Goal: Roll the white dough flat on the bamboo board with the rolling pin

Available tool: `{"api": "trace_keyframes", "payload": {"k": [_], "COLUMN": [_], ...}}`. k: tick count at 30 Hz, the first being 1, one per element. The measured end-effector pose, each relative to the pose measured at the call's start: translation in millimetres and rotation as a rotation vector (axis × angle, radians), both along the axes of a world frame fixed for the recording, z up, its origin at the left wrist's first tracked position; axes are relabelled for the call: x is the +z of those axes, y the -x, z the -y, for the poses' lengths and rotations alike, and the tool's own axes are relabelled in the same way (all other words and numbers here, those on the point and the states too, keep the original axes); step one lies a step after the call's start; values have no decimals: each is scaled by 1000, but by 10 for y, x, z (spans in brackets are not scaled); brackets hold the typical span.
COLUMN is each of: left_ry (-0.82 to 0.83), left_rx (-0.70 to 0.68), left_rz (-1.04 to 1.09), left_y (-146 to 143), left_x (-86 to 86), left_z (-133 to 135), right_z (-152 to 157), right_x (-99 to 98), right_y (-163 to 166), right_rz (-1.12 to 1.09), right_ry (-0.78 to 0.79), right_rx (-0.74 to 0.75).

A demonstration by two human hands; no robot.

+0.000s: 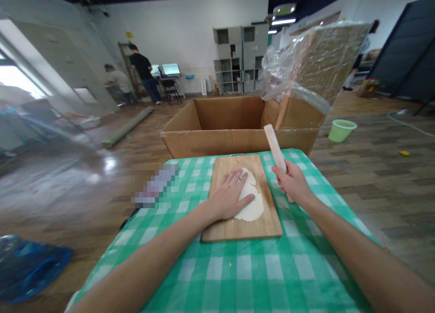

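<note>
A flattened sheet of white dough (252,203) lies on a wooden cutting board (238,229) on a table with a green-and-white checked cloth (238,272). My left hand (228,196) rests flat on the dough's left side, fingers spread. My right hand (292,181) is closed around a pale rolling pin (274,147), which stands tilted up and away, just right of the board.
A large open cardboard box (234,122) stands right behind the table, with a plastic-wrapped board (319,61) leaning in its right corner. A green bucket (341,130) sits on the floor at the right, a blue bag (27,265) at the lower left. Two people work at distant desks.
</note>
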State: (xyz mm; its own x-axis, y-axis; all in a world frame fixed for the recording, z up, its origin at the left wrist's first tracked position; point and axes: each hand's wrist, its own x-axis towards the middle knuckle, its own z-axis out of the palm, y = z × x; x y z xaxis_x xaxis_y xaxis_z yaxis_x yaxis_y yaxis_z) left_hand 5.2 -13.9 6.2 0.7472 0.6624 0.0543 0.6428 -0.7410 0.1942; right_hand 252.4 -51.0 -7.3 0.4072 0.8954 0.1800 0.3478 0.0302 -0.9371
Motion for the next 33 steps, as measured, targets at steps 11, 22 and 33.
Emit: {"api": "trace_keyframes", "payload": {"k": [11,22,33], "left_ry": [-26,-83,282], "left_rx": [73,6,-4], "left_rz": [45,144,262], "left_y": [125,259,342], "left_x": [-117,268,173], "left_z": [-227,-324,-542], "right_z": [83,135,144], "right_x": [7,142,101], "right_y": [-20,24,16], "right_rz": [308,587,706], "right_ry": [8,-14,-12], "right_rx": [55,29,63]}}
